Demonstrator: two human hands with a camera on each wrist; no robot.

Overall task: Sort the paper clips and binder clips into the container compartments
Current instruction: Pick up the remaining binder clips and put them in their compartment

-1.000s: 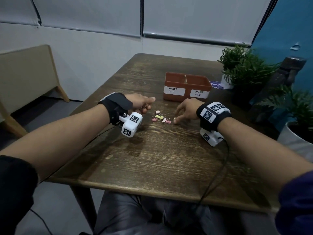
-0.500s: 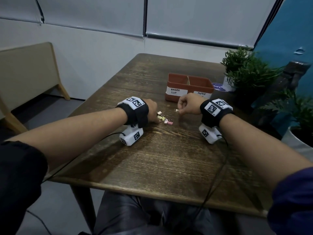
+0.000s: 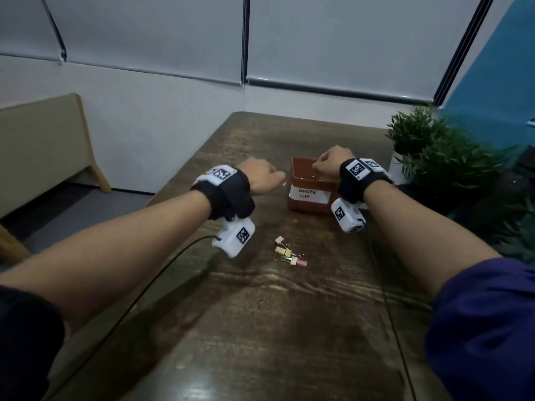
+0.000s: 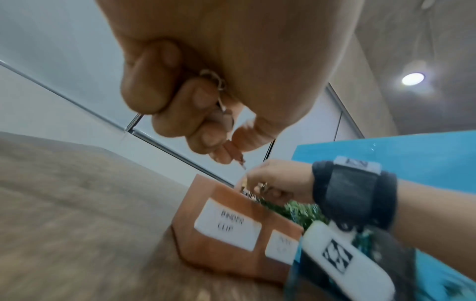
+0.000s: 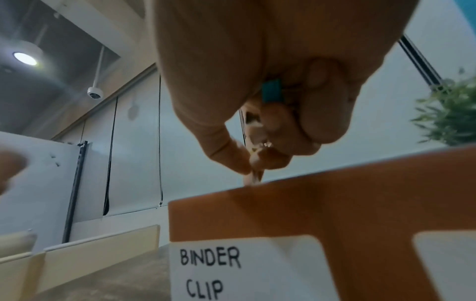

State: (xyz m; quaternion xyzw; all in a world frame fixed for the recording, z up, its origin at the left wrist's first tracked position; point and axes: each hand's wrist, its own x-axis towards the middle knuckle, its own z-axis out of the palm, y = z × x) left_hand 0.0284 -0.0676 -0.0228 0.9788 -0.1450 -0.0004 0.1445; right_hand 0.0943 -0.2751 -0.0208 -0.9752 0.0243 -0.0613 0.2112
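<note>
Head view: both fists have risen from the pile; right hand (image 3: 333,163) pinches clips over the brown two-compartment container (image 3: 307,198), left hand (image 3: 262,179), at nine o'clock beside it, grips clips.

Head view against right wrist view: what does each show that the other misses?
Only the head view shows the clip pile left on the table, the left hand beside the container, and both forearms. Only the right wrist view shows inside the right hand: a teal piece in the curled fingers and a pale clip pinched above the rim. Both show the container, its BINDER CLIP label and the plant.
</note>
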